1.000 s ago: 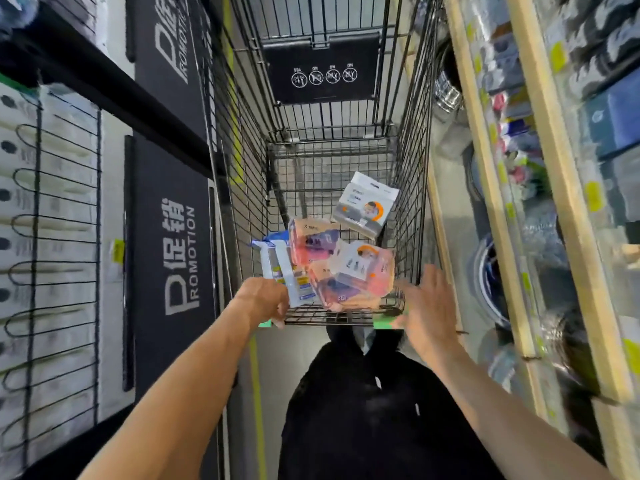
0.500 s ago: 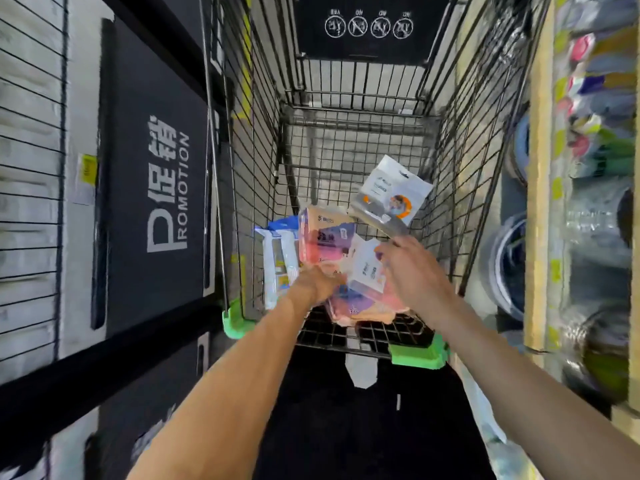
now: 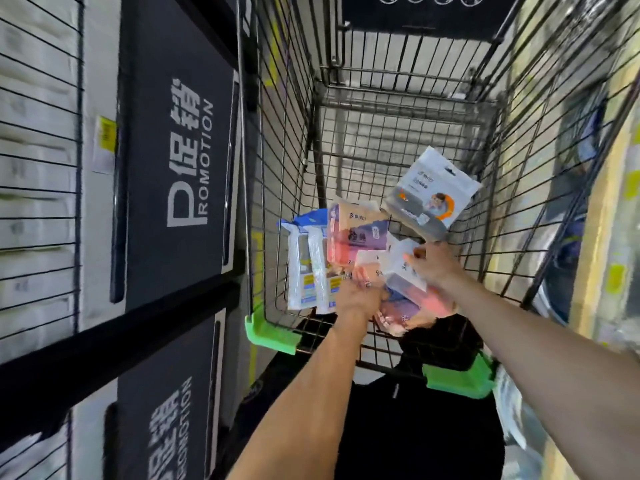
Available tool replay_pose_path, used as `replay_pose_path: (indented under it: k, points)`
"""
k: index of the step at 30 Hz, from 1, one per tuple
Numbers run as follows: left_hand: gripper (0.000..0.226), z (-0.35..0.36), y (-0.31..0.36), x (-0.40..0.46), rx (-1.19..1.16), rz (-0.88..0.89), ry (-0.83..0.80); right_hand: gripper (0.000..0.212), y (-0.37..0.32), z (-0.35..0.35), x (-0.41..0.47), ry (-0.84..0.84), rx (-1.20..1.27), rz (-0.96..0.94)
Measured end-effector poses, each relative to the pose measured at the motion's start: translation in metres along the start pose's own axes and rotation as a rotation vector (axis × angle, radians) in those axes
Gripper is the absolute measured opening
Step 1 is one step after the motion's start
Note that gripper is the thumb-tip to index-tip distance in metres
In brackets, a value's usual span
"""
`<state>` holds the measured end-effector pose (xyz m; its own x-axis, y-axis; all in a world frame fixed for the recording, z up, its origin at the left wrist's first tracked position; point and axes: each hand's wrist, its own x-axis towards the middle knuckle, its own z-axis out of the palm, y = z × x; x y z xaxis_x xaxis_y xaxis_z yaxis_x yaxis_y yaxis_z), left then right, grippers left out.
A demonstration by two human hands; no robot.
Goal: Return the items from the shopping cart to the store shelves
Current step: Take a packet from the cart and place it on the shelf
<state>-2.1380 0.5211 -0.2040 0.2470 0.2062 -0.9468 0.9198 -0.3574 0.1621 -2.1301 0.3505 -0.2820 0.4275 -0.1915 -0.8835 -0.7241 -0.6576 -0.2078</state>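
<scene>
A black wire shopping cart with green corner bumpers stands in front of me. Several packs lie at its near end. A white-and-blue pack is on the left, a pink-and-purple pack beside it. A white-and-grey pack with an orange circle leans further back. My left hand reaches in with fingers curled on a pink pack. My right hand grips a small white pack, thumb on top; its other fingers are hidden.
Dark "PROMOTION" panels and a wire grid display stand close on the left. Wooden shelves with blurred goods and yellow tags run along the right. My dark clothing shows below the cart's near edge.
Both hands left the cart's near rim and reached into the basket onto the packs. The view moved closer over the cart.
</scene>
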Motion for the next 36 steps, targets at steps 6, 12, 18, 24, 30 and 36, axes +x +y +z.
replay_pose_path:
  k: [6,12,18,24,30,36]
  points:
    - [0.027,-0.023,-0.008,-0.001,-0.072,0.032,-0.098,0.084,-0.001,-0.015,-0.019,-0.040,0.086,0.044]
    - [0.039,-0.034,-0.019,-0.010,-0.191,0.055,-0.223,0.137,-0.020,-0.031,-0.006,-0.341,0.072,0.088]
    - [0.043,-0.061,-0.006,-0.025,-0.222,0.221,-0.249,0.080,-0.040,-0.059,-0.034,-0.381,0.083,-0.056]
    - [0.040,-0.094,0.056,-0.058,-0.230,0.398,-0.278,0.028,-0.055,-0.111,-0.101,0.036,0.704,-0.113]
    - [0.030,-0.073,0.158,-0.110,-0.268,0.583,-0.442,0.019,-0.045,-0.160,-0.183,0.345,1.245,-0.152]
    - [0.028,-0.020,0.232,-0.176,-0.168,0.753,-0.656,0.038,-0.009,-0.210,-0.254,0.397,1.436,-0.231]
